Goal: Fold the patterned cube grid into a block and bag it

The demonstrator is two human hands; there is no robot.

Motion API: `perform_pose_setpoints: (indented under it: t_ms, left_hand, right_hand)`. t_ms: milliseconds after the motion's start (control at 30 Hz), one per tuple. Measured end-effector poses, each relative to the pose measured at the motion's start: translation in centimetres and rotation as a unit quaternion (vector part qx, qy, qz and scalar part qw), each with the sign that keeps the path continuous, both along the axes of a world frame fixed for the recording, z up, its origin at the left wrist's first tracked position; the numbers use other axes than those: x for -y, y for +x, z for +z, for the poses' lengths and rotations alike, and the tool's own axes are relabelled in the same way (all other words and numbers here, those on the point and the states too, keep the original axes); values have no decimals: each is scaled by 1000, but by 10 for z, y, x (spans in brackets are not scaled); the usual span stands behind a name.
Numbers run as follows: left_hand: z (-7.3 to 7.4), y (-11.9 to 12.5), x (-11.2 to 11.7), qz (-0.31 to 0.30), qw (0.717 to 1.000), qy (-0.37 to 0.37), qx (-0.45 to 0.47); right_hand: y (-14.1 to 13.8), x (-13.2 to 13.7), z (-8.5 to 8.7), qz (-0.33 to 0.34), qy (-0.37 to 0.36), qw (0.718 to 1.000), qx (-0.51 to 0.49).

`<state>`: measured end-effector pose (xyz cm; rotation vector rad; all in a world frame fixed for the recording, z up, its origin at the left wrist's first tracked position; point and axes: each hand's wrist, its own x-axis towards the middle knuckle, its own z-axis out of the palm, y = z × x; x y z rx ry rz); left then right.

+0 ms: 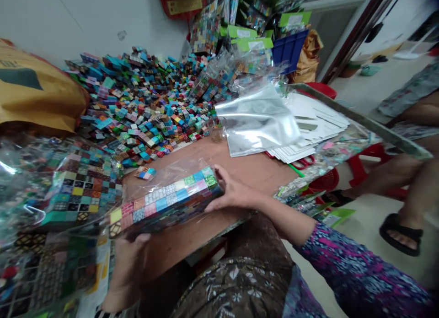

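A long block of small colourful patterned cubes (166,198), inside a clear plastic bag (185,168), lies tilted between my two hands above the brown tabletop. My right hand (229,190) grips its far right end, thumb in front and fingers behind. At the near left end my left hand (132,249) holds it from below, thumb along the front edge; its other fingers are hidden. Close behind the block sits a small loose piece of joined cubes (145,172). Bagged cube blocks (77,192) stand just left of my left hand.
A large heap of loose cubes (147,112) covers the back. To the right, clear plastic bags (257,121) overlap white cards (318,121). A yellow sack (37,89) stands left, a blue crate (290,50) behind. Another person's sandalled foot (403,235) is at right.
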<state>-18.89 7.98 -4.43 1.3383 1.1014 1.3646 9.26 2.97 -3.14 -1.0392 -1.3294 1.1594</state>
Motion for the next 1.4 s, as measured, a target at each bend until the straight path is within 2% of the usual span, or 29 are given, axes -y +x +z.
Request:
perform_pose_setpoints:
  t_ms: [100,167,300,467,567,633,700,800,867,933,1100,1167,1300,1400]
  left_hand:
    - [16,11,2,-7,997,15,70]
    - [24,19,3,1,996,10,90]
    - [27,25,3,-2,994,-1,112]
    - [25,23,2,-1,994,4,113]
    - [23,21,1,-3,994,0,111]
    - [22,19,1,1,994,1,113]
    - [21,17,1,5,994,-5,111]
    - [20,15,0,13,995,-17,96]
    - [20,15,0,23,996,-14,85]
    - [20,15,-1,31,996,-12,79]
    - [23,17,1,25,997,-22,70]
    - [23,16,2,24,997,-21,70]
    - [22,14,0,30,996,-31,79]
    - [22,12,-1,38,996,-35,74]
  right_hand:
    - [3,-3,19,22,25,999,-12]
    - [3,-6,21,17,30,999,0]
    - [1,-8,7,-10,50,998,30]
    - [2,-4,-16,2,47,998,38]
    - [4,-2,-19,5,27,999,40]
    - [6,0,-11,23,15,998,48]
    - [8,2,4,36,4,998,57]
    - [9,3,25,19,9,998,52]
    - [8,1,30,19,26,998,45]
    - [6,-2,24,27,35,998,34]
    - [3,-3,-6,8,12,999,47]
    - [4,0,-10,9,8,998,54]
    - [7,5,3,35,0,996,83]
    - [8,6,23,10,25,995,99]
